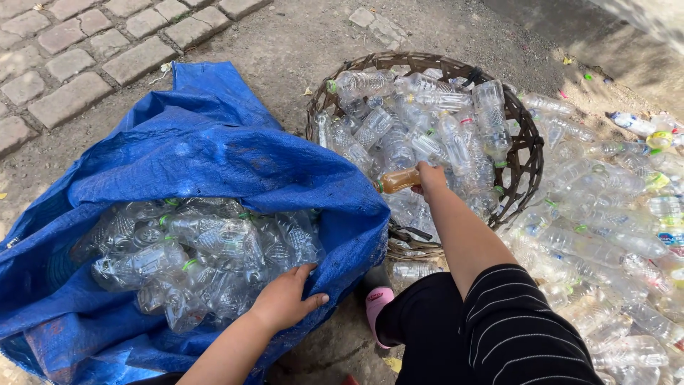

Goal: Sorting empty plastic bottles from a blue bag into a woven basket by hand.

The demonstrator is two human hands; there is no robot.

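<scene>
The left hand [285, 299] is seen at the lower middle of the frame, its forearm rising from the bottom edge. It is laid palm down on the near rim of a blue sack [214, 157], fingers curled over the fabric and the thumb spread to the right; the edge of the sack is gripped. The right arm is stretched up from the lower right, past a black striped sleeve [520, 328], with the forearm nearly straight. The right hand [431, 178] is closed around a bottle with brownish liquid [399, 180], which is held level, its green-capped end pointing left, over the near edge of a woven basket [524, 153] at the upper middle of the frame.

One sack is counted, filling the left half of the frame, open and holding crushed clear bottles [192, 257] too many and too tangled to be counted. One basket is counted, heaped with clear plastic bottles [420, 121], likewise beyond counting. A further loose pile of bottles [605, 235] is spread over the ground along the right side. One brownish bottle is seen. A pink shoe [376, 303] shows between sack and knee. Paving stones [71, 57] lie at the upper left.
</scene>
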